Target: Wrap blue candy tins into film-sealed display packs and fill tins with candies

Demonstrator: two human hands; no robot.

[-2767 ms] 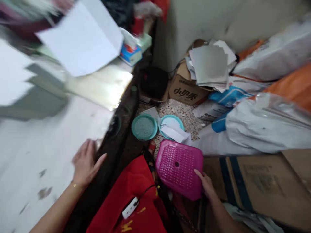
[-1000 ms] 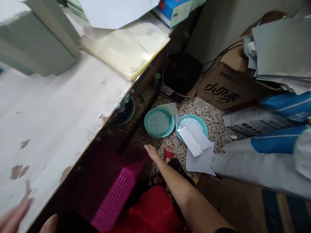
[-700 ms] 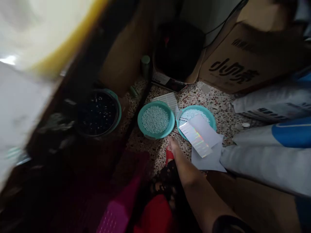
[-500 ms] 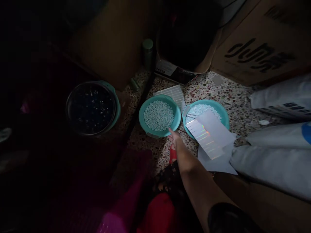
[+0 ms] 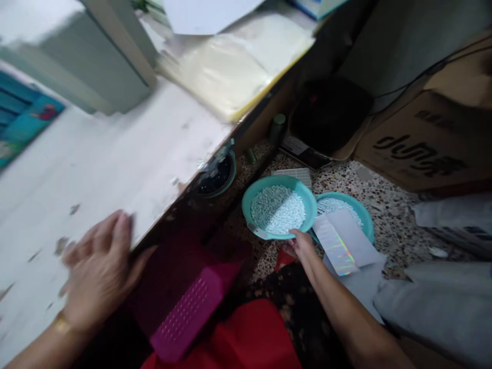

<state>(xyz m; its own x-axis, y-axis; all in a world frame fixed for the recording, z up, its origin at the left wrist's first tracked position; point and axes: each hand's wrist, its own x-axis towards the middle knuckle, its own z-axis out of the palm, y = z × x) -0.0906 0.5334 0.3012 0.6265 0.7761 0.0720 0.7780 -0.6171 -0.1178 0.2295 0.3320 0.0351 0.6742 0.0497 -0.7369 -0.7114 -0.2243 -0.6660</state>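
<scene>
My right hand [image 5: 302, 243] grips the near right rim of a turquoise basin [image 5: 257, 231], thumb on top and fingers beneath. Small pale beads [image 5: 277, 209] cover the basin's bottom. The basin looks raised a little and overlaps a second turquoise basin [image 5: 367, 218], which stands on the floor with similar beads. White sheets [image 5: 342, 238] with a rainbow glint lie partly over that second basin. On the worn white tabletop [image 5: 115, 169], my left hand [image 5: 102, 256] rests at the edge, holding nothing, its fingers extended and thumb over the side.
Below the table edge stands a third basin [image 5: 231, 177] with dark contents. A cardboard box [image 5: 418, 138], a dark-lined open carton [image 5: 330, 118] and pale sacks [image 5: 442, 302] surround the floor area. A magenta perforated plastic piece [image 5: 188, 312] is near my legs. Papers [image 5: 230, 66] lie on the table.
The view has risen, bringing the tabletop and my left hand into sight. My right hand has closed on the first basin's rim, and the basin now overlaps the second one.
</scene>
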